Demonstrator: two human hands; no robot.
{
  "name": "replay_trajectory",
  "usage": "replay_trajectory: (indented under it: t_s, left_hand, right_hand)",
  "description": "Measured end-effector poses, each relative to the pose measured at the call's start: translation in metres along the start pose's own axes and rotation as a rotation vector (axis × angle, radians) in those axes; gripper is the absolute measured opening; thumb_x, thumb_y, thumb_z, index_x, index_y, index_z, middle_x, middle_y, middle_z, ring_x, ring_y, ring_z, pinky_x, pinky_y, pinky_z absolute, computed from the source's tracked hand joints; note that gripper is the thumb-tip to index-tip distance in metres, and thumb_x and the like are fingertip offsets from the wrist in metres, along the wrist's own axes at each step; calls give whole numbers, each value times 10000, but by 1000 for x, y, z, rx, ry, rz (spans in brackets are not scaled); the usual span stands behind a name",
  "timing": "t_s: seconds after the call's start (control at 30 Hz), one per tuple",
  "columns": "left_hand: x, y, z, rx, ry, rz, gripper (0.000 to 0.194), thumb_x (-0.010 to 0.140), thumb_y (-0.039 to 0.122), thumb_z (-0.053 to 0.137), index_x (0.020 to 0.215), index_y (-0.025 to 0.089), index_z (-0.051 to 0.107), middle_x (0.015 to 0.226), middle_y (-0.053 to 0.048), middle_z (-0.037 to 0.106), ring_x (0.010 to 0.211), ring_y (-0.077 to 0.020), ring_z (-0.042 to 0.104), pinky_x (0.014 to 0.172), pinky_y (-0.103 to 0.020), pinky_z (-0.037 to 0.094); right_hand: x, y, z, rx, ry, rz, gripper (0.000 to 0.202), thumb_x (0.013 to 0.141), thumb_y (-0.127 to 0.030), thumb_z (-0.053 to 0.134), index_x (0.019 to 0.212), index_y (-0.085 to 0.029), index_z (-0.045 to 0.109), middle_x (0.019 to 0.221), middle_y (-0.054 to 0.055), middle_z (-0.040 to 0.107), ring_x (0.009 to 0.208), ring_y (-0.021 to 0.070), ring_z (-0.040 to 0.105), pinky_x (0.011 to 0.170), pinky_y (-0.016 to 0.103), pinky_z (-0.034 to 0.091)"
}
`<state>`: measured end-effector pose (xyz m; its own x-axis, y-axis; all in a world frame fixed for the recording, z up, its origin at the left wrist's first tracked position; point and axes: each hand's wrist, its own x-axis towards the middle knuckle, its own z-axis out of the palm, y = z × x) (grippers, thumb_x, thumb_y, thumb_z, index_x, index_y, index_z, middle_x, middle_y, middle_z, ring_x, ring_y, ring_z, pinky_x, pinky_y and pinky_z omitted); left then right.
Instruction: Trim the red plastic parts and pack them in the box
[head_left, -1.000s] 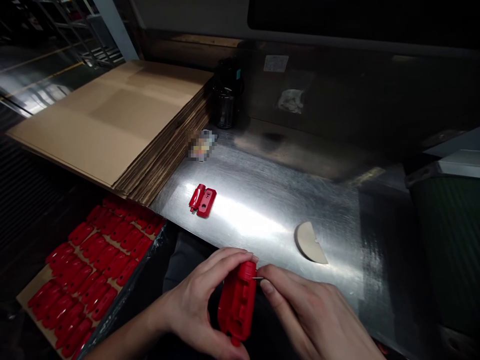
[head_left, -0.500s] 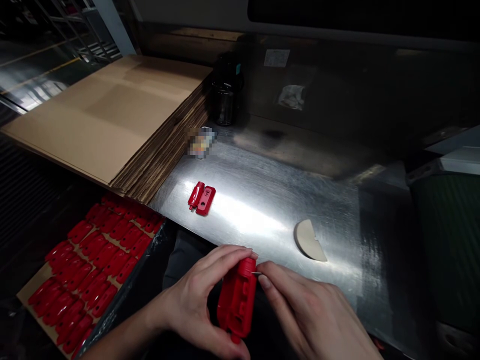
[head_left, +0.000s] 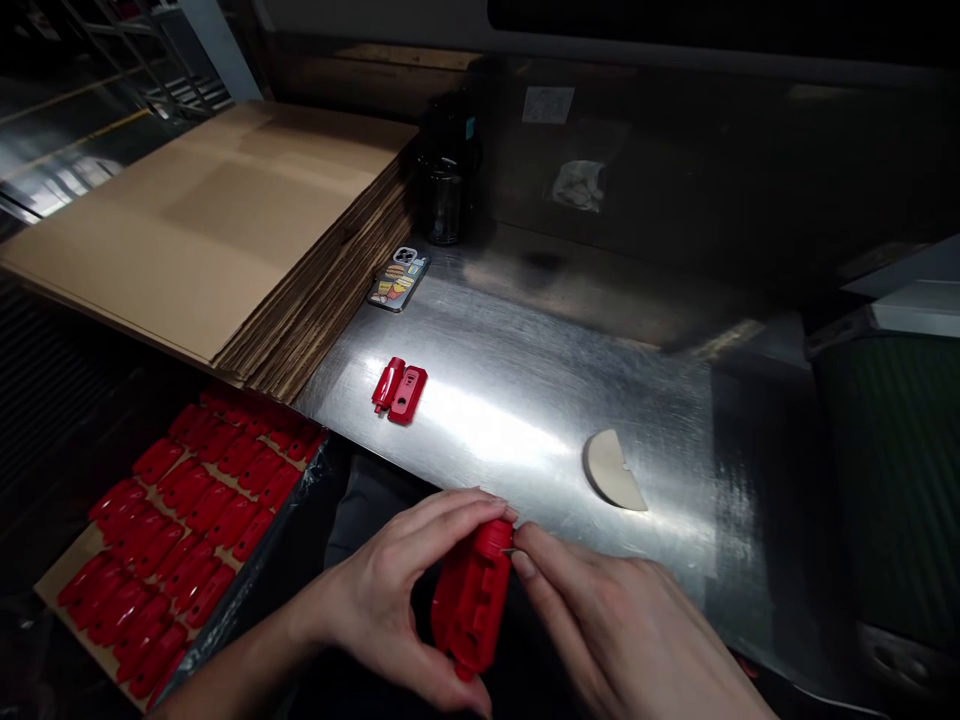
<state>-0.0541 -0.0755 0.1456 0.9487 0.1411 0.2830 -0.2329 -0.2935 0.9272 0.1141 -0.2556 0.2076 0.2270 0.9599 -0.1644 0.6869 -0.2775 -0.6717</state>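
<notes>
My left hand (head_left: 405, 590) grips a red plastic housing (head_left: 474, 600) by its two ends, its hollow inner side showing. Close beside the housing's upper right edge, my right hand (head_left: 607, 610) pinches a thin metal blade or pin, mostly hidden by the fingers, its tip at the red edge. Two red parts (head_left: 406, 394) lie side by side on the metal table beyond my hands. To their right rests a pale half-round piece (head_left: 613, 472).
A tall stack of cardboard sheets (head_left: 202, 220) covers the table's left. Beside it are a phone (head_left: 399, 280) and a dark jug (head_left: 444, 200). Lower left, a box holds rows of red parts (head_left: 180, 490). A green belt surface (head_left: 892, 480) is at right.
The view has shifted slightly, so the table items appear a little higher and further left. Both hands keep their hold, with the right fingertips slightly closer to the red housing.
</notes>
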Motion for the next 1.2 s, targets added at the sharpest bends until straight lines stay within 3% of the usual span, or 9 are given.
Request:
replay_trajectory:
  t_s: [0.13,0.27,0.43,0.6,0.73,0.87,1.0,1.13,1.2]
  left_hand:
    - [1,-4,1,38,-12,74,1208,674,467,1021,1670,230,379,1535,-191,636,1417,-378,623,1248,-480,492]
    - [3,-6,1,96,-19,172,1201,701,533,992,1657,147,375,1512,-204,651,1419,-326,629,1281,-396,452]
    - [7,-3,0,130,-12,204,1185,719,529,982,1659,140,373,1523,-175,651,1445,-282,609,1310,-323,395]
    - [9,0,0,129,-36,183,1211,695,494,1002,1669,175,358,1531,-168,648,1440,-308,615,1307,-358,413]
    - [11,2,-1,110,-82,127,1210,688,460,1012,1674,238,347,1539,-165,640,1432,-343,621,1289,-437,450]
    - [13,1,-3,116,-112,78,1169,702,382,1013,1660,279,352,1552,-143,634,1481,-351,574,1319,-488,398]
    - [13,-3,-4,116,-118,35,1192,682,379,1027,1652,306,338,1597,-140,597,1517,-373,527,1363,-564,274]
    - [10,-15,1,-20,-75,-65,1285,571,332,1085,1631,367,360,1644,-149,542,1527,-415,503,1329,-602,321]
    - [9,-25,8,-207,-22,-192,1259,525,302,1104,1577,399,419,1662,-142,520,1514,-412,518,1275,-563,407]
  right_hand:
    - [-2,0,-2,37,-80,35,284,1160,-331,343,984,-297,564,805,-61,720,532,155,637,481,329,351]
    - [-2,-3,-7,20,-133,58,261,1155,-300,340,1011,-292,558,819,-64,708,548,155,619,508,336,325]
    - [0,-5,-11,13,-148,62,273,1161,-331,318,1052,-293,565,850,-53,719,566,167,632,520,342,325]
    - [-4,0,-13,52,-172,74,316,1156,-374,305,1027,-289,580,865,-39,722,561,172,599,535,350,316]
    - [-2,2,-20,191,-213,104,361,1154,-453,309,983,-295,585,819,-52,674,596,176,557,584,355,317]
    - [-1,10,-23,517,-192,140,434,1138,-581,383,897,-278,581,805,-41,607,741,172,571,692,313,402]
    - [-10,54,-21,678,31,333,442,1085,-666,429,1028,-271,619,775,-27,541,670,165,531,622,283,452]
    - [-20,131,-24,46,423,737,565,980,-620,391,1291,-241,671,936,81,708,805,296,700,756,439,568]
    - [-21,158,-23,-137,497,819,701,919,-527,343,1362,-91,668,1146,223,709,1042,423,703,921,567,558]
